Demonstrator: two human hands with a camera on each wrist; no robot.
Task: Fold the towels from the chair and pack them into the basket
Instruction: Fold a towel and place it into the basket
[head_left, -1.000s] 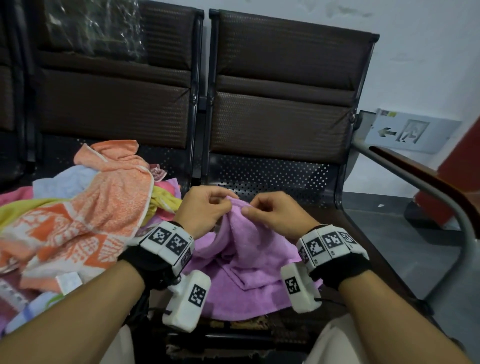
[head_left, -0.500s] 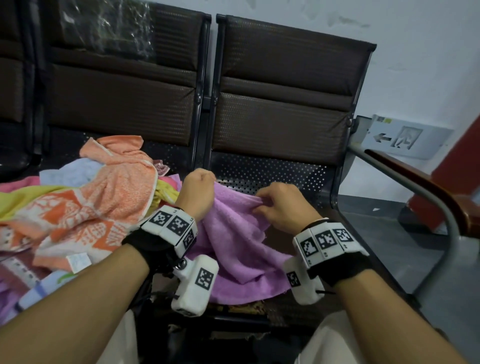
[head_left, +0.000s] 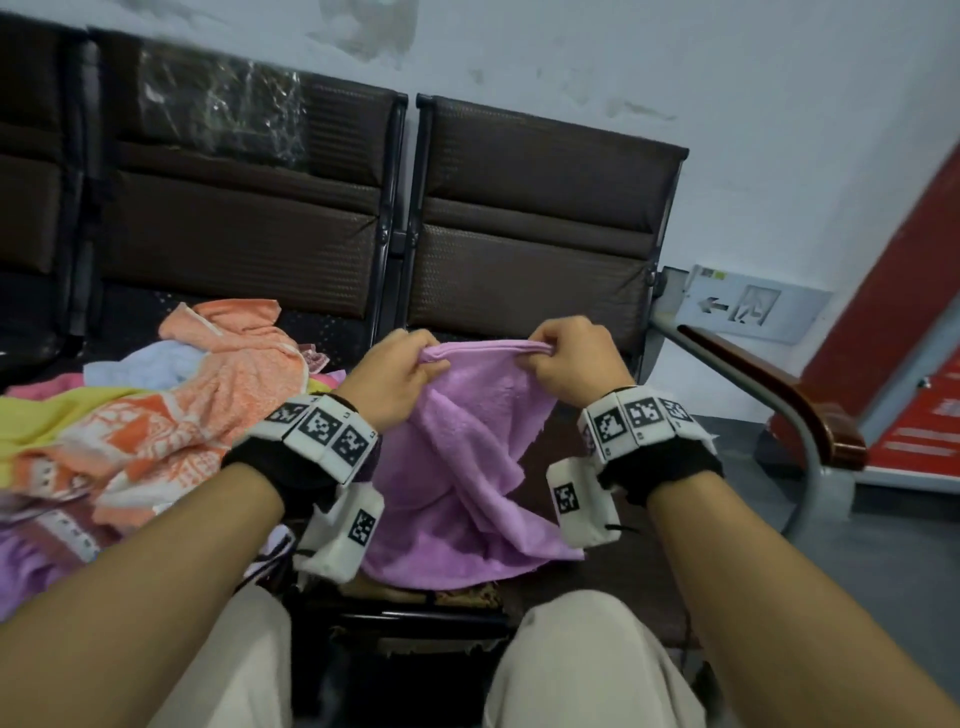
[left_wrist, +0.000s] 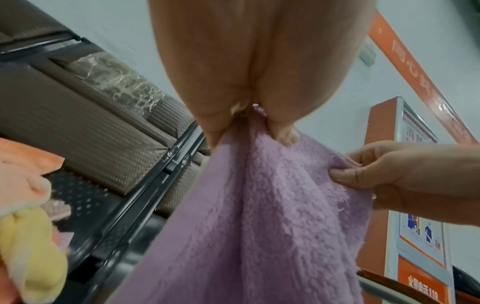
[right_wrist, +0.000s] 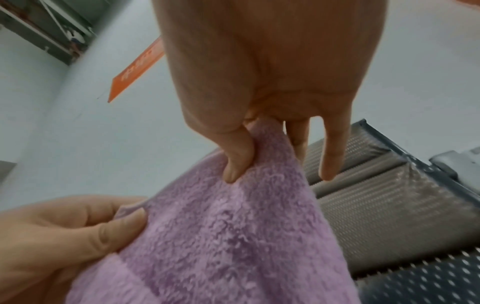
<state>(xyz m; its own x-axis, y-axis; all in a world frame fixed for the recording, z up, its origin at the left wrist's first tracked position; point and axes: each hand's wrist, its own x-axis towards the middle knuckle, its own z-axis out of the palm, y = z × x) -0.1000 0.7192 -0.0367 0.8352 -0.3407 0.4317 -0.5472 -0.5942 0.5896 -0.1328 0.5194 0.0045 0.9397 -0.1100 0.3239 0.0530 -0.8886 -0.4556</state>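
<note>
Pile of towels (head_left: 135, 415) on left chair seat: orange patterned one on top, yellow, blue, pink under it, all crumpled.

Purple towel (head_left: 467, 467) held above right chair (head_left: 535, 208) seat. Top hem stretched level, long axis left to right between hands; rest hangs down, lower part lies rumpled on seat front.

Left hand (head_left: 395, 376) raised, back toward camera, thumb and fingers pinch left end of hem.

Right hand (head_left: 571, 364) same height, near left one, pinches right end; in right wrist view two fingers (right_wrist: 330, 156) stick out straight behind cloth.
</note>
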